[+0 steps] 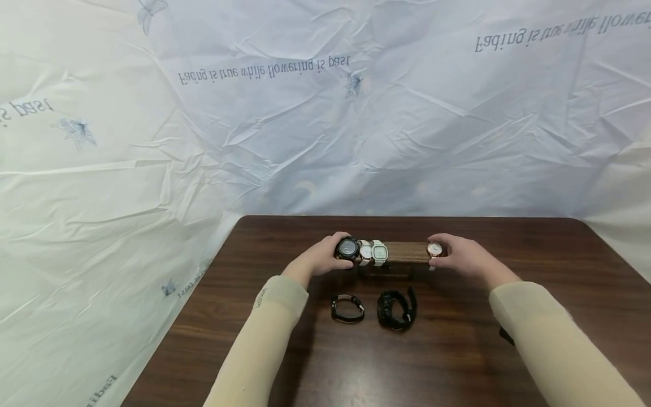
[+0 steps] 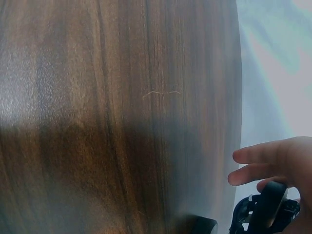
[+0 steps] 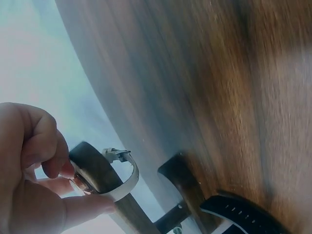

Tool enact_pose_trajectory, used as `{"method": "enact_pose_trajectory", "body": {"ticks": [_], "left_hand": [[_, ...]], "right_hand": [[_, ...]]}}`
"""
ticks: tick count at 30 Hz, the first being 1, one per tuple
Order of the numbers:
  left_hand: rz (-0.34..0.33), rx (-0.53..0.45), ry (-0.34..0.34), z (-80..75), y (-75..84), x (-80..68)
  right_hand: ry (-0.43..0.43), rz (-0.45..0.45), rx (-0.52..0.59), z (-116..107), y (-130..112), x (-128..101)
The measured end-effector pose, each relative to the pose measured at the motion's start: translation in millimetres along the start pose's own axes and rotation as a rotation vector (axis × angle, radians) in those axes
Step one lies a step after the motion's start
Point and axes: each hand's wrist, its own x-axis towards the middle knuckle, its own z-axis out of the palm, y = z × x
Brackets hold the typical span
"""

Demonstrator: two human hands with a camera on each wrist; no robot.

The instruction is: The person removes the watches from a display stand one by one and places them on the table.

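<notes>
— Right hand [image 1: 460, 255] first: where is it?
— Pinching the rose-gold watch [image 1: 434, 249] at the wooden bar's [image 1: 407, 252] right end. Left hand [image 1: 320, 257] grips the black watch [image 1: 347, 248] at the other end.
— How many watches?
— Four on the bar, two on the table [image 1: 458, 362].
— Wrist views?
— Right one shows the pale strap [image 3: 124, 183] looped round the bar.

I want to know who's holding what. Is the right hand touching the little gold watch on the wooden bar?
Touching. In the right wrist view, the right hand pinches the gold watch where it wraps the wooden bar.
</notes>
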Motion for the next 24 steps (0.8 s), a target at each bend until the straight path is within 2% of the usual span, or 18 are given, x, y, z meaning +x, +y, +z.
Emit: {"method": "enact_pose_trajectory", "body": {"ticks": [7,12,19,24], "left_hand": [[-0.018,0.001,0.003,-1.4,0.6,-2.3],[-0.022,0.002,0.000,-1.9,1.0,-3.1],[-0.013,-0.003,-0.003,-1.4,0.5,-2.5],[-0.010,-0.004,-0.004,-0.9,0.7,-2.2]], "right_hand": [[0.002,0.022,0.022,-1.9,7.5,-4.0],[-0.013,0.047,0.085,0.6,11.6,-5.9],[0.023,0.026,0.148,11.0,25.6,-6.9],[0.049,0.045,0.189,16.6,31.5,-7.0]]}}
